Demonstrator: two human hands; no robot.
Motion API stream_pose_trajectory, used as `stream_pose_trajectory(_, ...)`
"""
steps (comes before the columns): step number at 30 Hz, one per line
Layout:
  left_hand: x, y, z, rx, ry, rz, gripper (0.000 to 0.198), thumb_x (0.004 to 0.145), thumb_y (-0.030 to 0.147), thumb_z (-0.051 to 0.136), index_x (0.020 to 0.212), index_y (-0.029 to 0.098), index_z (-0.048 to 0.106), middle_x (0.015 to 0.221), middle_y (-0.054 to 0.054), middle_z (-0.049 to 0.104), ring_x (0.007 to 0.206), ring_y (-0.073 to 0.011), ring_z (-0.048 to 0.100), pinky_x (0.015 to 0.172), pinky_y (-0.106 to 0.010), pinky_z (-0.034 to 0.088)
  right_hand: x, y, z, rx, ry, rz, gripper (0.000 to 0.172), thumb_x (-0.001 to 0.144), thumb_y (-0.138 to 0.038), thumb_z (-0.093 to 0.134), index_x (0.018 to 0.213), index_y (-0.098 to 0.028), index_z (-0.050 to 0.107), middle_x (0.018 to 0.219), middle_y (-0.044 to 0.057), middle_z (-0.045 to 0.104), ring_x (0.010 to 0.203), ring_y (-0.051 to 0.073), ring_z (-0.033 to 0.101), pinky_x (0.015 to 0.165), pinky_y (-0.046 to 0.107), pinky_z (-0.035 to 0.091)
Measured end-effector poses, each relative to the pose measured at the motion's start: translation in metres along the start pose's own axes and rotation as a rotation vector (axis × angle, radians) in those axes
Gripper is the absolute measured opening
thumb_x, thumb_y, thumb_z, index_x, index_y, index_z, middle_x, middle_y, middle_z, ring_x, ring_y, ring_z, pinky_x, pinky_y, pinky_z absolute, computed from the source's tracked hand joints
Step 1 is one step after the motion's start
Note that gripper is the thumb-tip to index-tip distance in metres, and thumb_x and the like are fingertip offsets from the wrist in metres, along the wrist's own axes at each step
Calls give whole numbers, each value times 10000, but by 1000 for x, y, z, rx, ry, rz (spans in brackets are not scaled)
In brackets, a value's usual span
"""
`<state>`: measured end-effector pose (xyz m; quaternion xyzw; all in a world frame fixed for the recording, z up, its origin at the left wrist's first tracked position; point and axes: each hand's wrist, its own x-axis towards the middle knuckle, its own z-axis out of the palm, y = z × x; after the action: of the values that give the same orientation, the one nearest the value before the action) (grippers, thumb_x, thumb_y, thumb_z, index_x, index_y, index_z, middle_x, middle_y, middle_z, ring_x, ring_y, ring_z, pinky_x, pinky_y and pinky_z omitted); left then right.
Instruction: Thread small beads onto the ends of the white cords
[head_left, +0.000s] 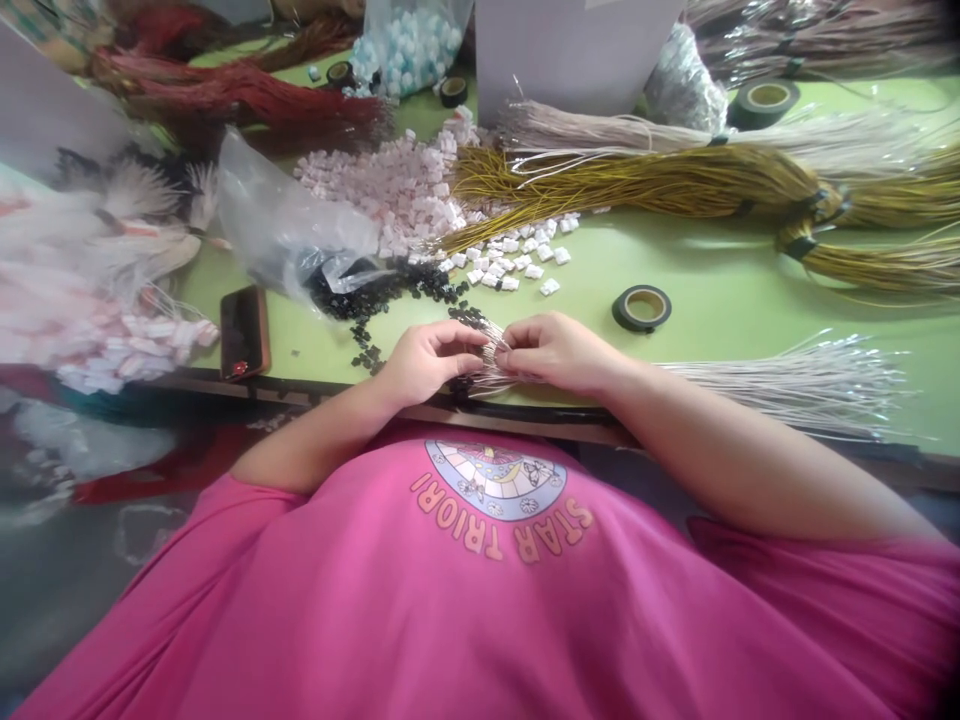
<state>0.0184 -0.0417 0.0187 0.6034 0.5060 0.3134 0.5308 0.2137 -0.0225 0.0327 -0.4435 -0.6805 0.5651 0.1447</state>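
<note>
At the table's front edge, my left hand (431, 362) is closed, thumb and fingers curled toward the tips of a bundle of white wires (787, 385). What it pinches is too small to make out. Facing it, my right hand (555, 352) has its thumb and forefinger pressed together on a white wire at the bundle's near end. The rest of the bundle runs beneath my right forearm and fans out to the right. Small black connectors (466, 316) lie just behind and around my left fingers, some seemingly at the wire ends.
Loose black connectors (367, 320) and a heap of white connectors (420, 195) lie beyond my hands. A plastic bag (277, 220), phone (244, 333) and tape roll (642, 308) are nearby. Yellow wires (660, 180) stretch across the back; finished-looking white bundles (97, 300) pile up left.
</note>
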Motion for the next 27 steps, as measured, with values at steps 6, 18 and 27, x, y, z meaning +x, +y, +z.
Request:
stream_pose_trajectory(6,-4,-1,3,41,51,-16,210,672,231,702,861,141,695,862,-47,711,787,-151,653,770,-299,535,0,1,0,-8,16,5,131,690,-268,536,643,-159,592,546,-23,541,507,78,456,504,225,356)
stream_pose_trajectory(18,-4,-1,10,252,59,204,104,718,203,684,811,161,705,826,-42,688,781,-144,639,747,-282,524,0,-1,2,-104,41,-22,223,737,-346,527,653,-152,597,531,-23,521,502,76,426,502,227,331)
stream_pose_trajectory(27,-2,-11,13,351,14,374,69,757,161,641,809,164,687,811,-40,671,774,-136,624,730,-282,513,2,1,2,-286,59,-50,211,724,-295,523,571,-152,546,517,-25,497,526,82,418,519,238,313)
